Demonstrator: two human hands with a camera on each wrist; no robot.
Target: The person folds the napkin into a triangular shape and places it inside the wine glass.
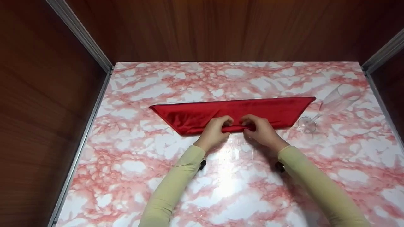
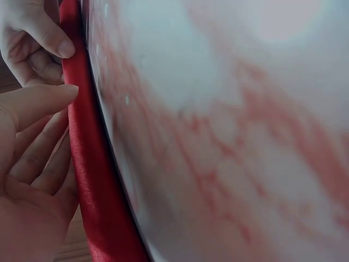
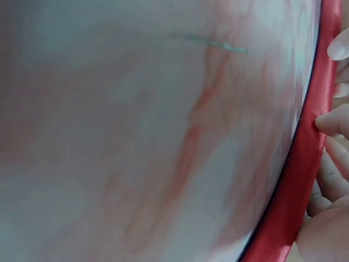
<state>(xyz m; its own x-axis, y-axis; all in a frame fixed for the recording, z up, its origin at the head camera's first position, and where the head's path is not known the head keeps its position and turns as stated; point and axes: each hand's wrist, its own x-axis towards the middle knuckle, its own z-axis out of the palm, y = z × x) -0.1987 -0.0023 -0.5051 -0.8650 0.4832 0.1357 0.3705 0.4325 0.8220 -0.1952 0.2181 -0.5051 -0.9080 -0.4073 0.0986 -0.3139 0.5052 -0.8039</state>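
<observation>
One red satin napkin (image 1: 232, 112) lies at my fingers, folded into a flattened trapezoid on the pink-and-white marbled tabletop (image 1: 126, 176). Its long axis runs crosswise from left to right in front of me, the longer edge away from me and the shorter edge (image 1: 238, 128) at my grip, so most of the fabric spreads beyond my hold. Neither hand is nearer: my left hand (image 1: 214, 132) and right hand (image 1: 263, 130) meet that near edge around its middle, a small stretch of red between them. Each is nearly closed, pinching a narrow fold or roll of the satin, thumb on my side and fingers curled at the far side; how many layers I have hold of, I cannot tell.

Counted out: one napkin, two hands, two pale yellow-green sleeves (image 1: 176, 179) and two black wrist devices (image 1: 202, 164), both partly hidden. One clear champagne flute (image 1: 335, 101) stands upright on its foot just beside the napkin's right slanting end, closer to my right hand than my left. Three wood-grain panels (image 1: 214, 31) wall the tabletop, at back, left and right, with metal strips (image 1: 83, 34) at the corners.
</observation>
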